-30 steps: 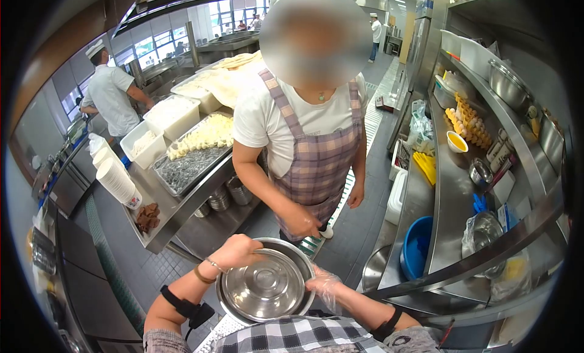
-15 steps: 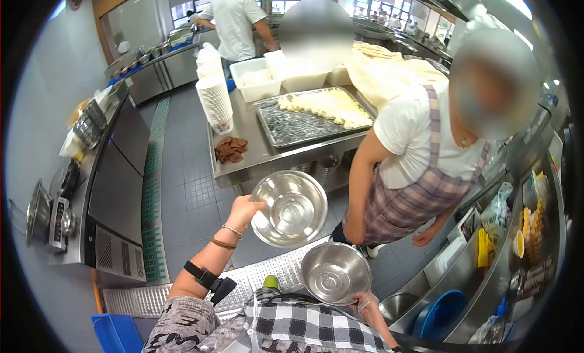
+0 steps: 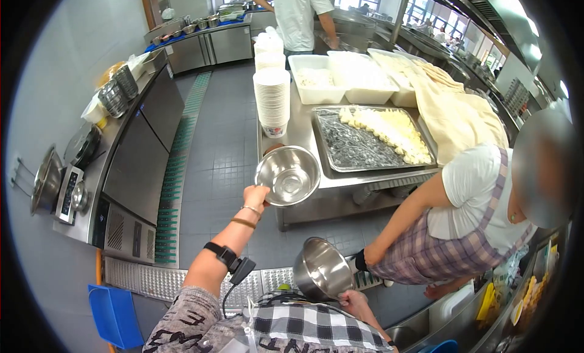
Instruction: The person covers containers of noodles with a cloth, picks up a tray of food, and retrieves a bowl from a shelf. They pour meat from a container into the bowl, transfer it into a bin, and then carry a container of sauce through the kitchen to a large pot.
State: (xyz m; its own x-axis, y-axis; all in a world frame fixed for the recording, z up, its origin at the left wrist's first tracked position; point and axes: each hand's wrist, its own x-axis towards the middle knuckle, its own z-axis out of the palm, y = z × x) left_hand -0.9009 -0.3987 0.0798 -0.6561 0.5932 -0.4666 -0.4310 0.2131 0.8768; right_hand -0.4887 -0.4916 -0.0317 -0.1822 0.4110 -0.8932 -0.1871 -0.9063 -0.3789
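Observation:
My left hand [image 3: 258, 197] is closed on the rim of a shiny steel mixing bowl [image 3: 293, 170], held out at arm's length by the near corner of the steel table. Both its inside and the bowl's bottom show, with nothing visible in it. Lower down, close to my checked apron, my right hand [image 3: 354, 301] grips the rim of a second steel mixing bowl [image 3: 321, 269], tilted to one side. Its fingers are partly hidden by the rim. The two bowls are apart.
The steel table [image 3: 296, 129] bears stacked paper cups [image 3: 272, 100], white tubs [image 3: 317, 94] and a tray [image 3: 350, 145] with pale pieces. A co-worker in a plaid apron [image 3: 426, 252] stands close at right. A counter [image 3: 91, 195] with a scale [image 3: 71, 195] runs along the left.
My view has swung right and nearer the table. The left bowl has moved up to the table's corner, covering most of a brown cloth; the right bowl has tilted more.

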